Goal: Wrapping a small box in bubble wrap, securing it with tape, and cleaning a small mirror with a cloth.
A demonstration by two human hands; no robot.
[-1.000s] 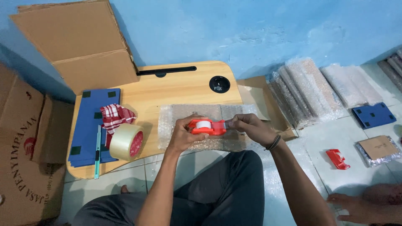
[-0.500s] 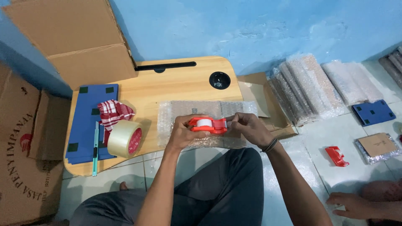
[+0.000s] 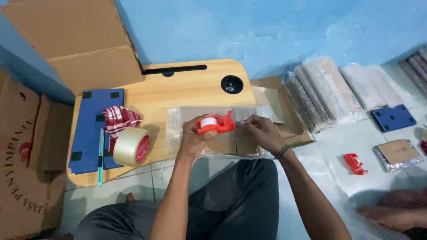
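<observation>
Gripping red tape dispenser (image 3: 216, 124), both hands

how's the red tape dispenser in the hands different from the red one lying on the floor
The held dispenser is gripped by the left hand above the bubble-wrapped parcel, with the right hand at its end; the floor dispenser lies untouched on the tiles. The held one shows a white tape roll in its middle; on the floor one no roll can be made out. The held one sits level, the floor one lies slanted. Both are red plastic and look like the same kind.

blue wall (image 3: 275, 26) | pale tiled floor (image 3: 133, 178) | wooden lap table (image 3: 187, 89)
</observation>
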